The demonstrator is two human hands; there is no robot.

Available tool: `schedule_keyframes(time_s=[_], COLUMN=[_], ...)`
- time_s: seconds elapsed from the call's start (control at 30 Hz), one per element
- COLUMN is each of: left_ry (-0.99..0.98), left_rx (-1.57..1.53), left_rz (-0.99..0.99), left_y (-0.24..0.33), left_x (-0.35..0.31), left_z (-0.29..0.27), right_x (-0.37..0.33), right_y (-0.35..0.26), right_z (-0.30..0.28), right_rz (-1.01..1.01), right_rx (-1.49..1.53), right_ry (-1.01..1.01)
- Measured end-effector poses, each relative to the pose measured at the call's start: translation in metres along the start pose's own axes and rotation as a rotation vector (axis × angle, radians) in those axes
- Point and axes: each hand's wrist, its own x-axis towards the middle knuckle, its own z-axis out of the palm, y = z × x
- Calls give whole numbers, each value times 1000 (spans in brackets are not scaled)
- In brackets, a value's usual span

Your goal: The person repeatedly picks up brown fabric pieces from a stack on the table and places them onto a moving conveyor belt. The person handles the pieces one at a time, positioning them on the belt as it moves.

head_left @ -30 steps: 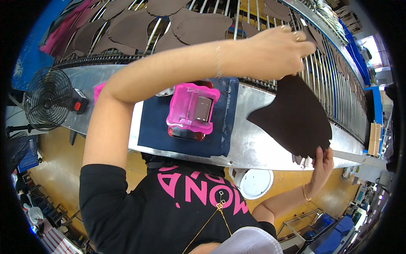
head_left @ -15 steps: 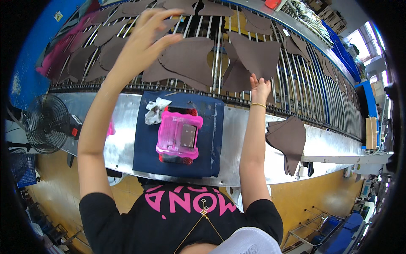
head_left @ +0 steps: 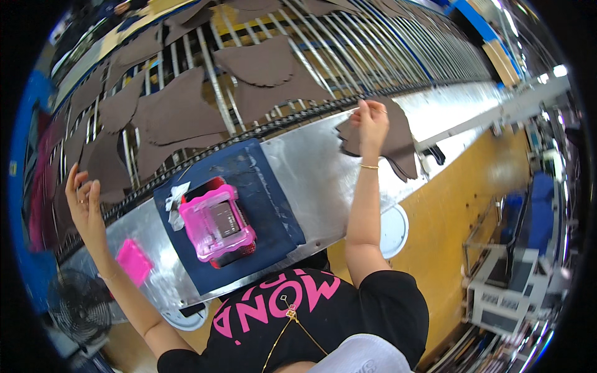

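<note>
My right hand (head_left: 372, 124) is at the far left part of a fanned stack of dark brown cut pieces (head_left: 398, 140) on the metal table. Its fingers are pinched together at the stack's edge, and the fingertips are partly hidden. My left hand (head_left: 86, 208) is raised over the near left edge of a slatted rack, fingers loosely curved and apart, holding nothing. Close to it, a brown piece (head_left: 106, 165) lies on the rack. A pair of overlapping brown pieces (head_left: 264, 62) rests farther along the slats.
On a dark blue mat (head_left: 273, 205) stands a pink plastic basket (head_left: 202, 233), with crumpled white tissue (head_left: 176, 205) beside it. A flat pink item (head_left: 134, 261) lies to its left. A black fan (head_left: 81, 304) is at the lower left. A metal bar (head_left: 466, 127) crosses the table's right end.
My right hand has moved from the pieces on the rack to the stack on the table. My left hand has come down and left from above the rack. The view has turned.
</note>
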Motion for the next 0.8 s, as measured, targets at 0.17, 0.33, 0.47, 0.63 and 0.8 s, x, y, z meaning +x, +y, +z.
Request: schedule_keyframes(time_s=[0.17, 0.33, 0.47, 0.63, 0.8], left_ry=[-151, -201, -251, -324, -419], left_rx=[-178, -207, -219, -259, -53], left_rz=[-91, -39, -40, -104, 131], left_y=[9, 26, 35, 51, 77], left_x=[5, 0, -4, -14, -13], left_z=[24, 46, 51, 66, 101], right_x=[2, -4, 21, -9, -55], right_y=[15, -2, 6, -129, -190], right_z=[-165, -173, -206, -130, -66], right_rz=[260, 346, 73, -46, -334], right_rx=[-1381, -1466, -1464, -1178, -633], right_ry=[271, 204, -25, -184, -272])
